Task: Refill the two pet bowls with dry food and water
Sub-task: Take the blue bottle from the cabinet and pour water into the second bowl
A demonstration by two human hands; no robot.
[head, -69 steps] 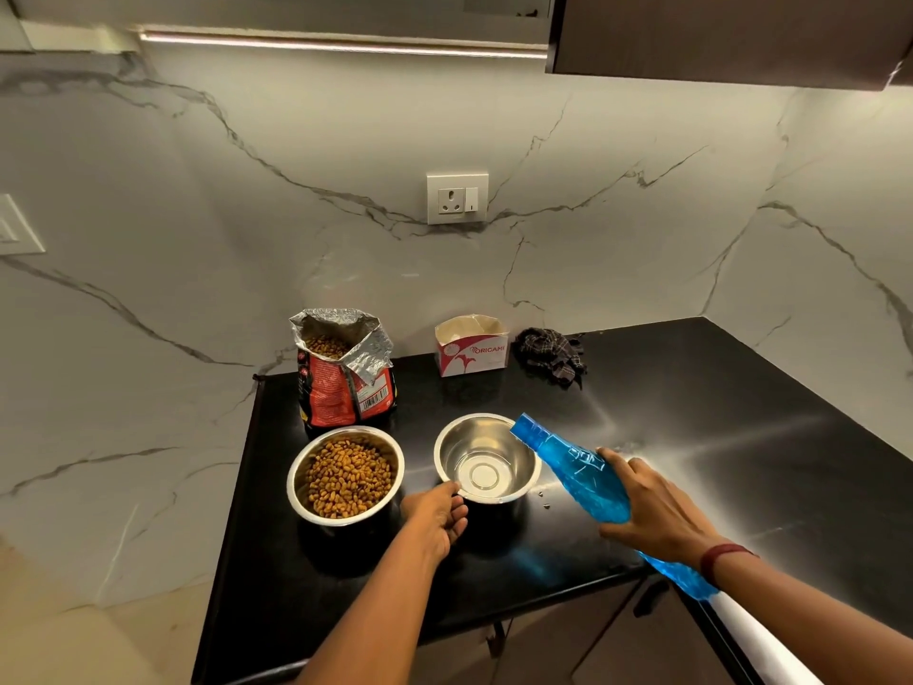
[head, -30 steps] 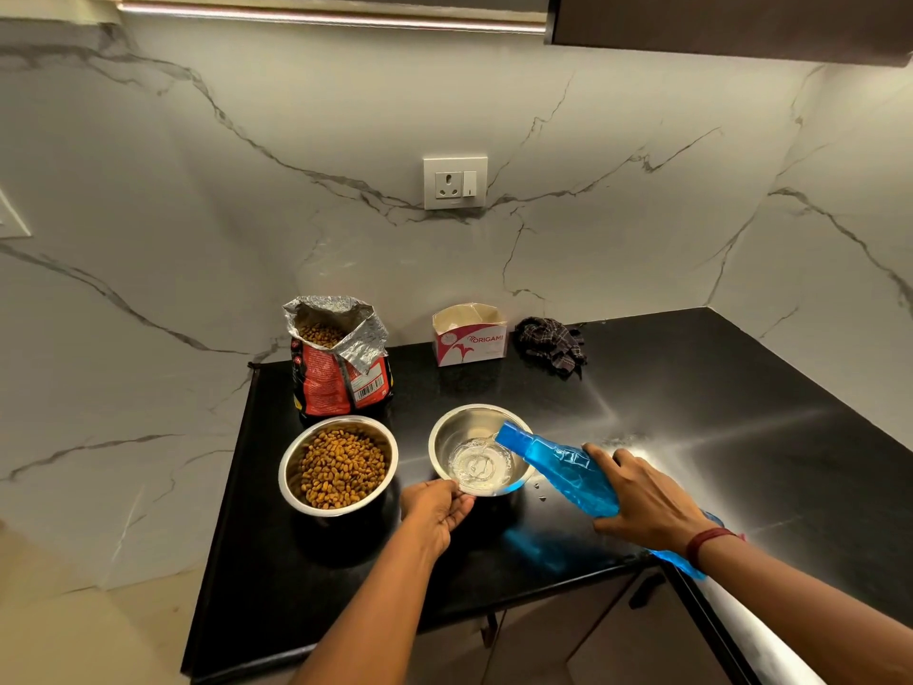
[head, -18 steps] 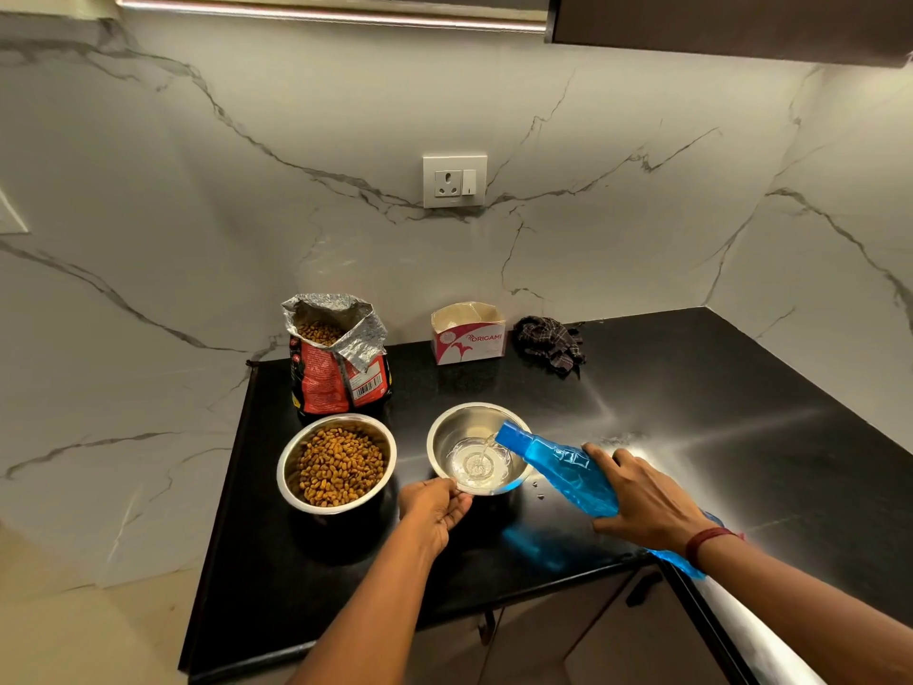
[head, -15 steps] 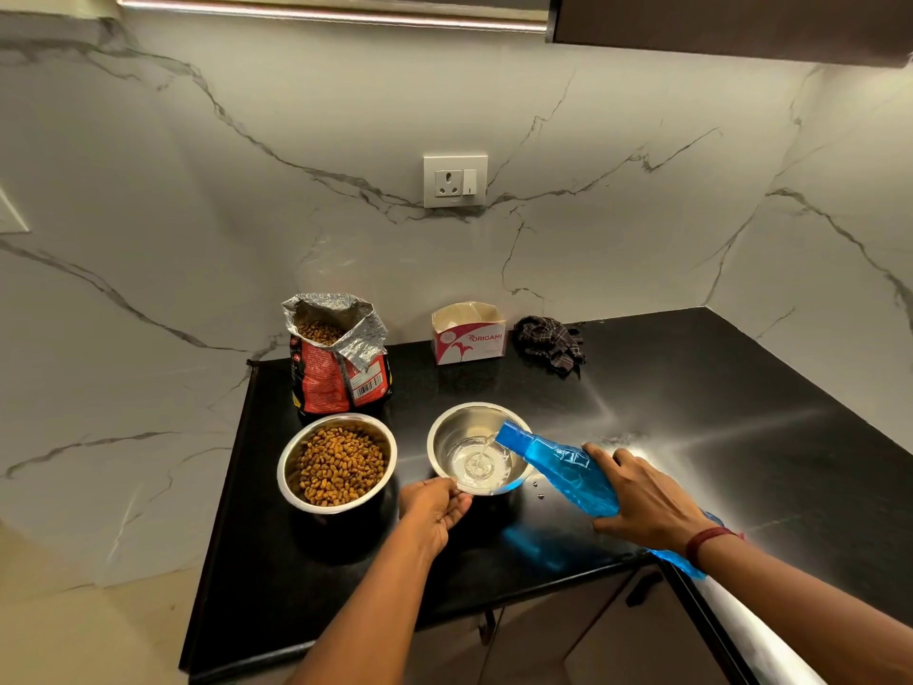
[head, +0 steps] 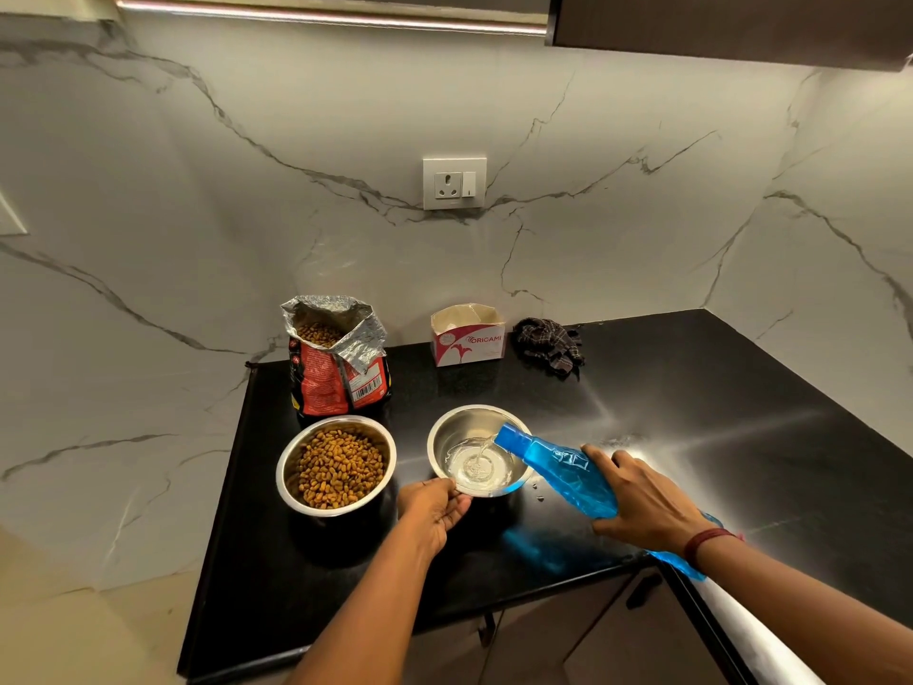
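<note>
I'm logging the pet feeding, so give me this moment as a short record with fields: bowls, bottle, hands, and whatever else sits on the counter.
water bowl: steel, shallow water, a stream falling in
food bowl: steel, full of kibble, left of the water bowl
bottle: blue, tilted, mouth over the water bowl
left hand: grips the water bowl's near rim
right hand: grips the bottle
behind the bowls: open kibble bag, small open box, dark cloth

1. Steel water bowl (head: 444, 437): upright, holding shallow clear water.
2. Steel food bowl (head: 288, 469): kibble-filled, just left of the water bowl.
3. Blue bottle (head: 558, 469): tilted, pouring over the water bowl's right rim.
4. Red kibble bag (head: 328, 383): open, behind-left of the water bowl.
</note>
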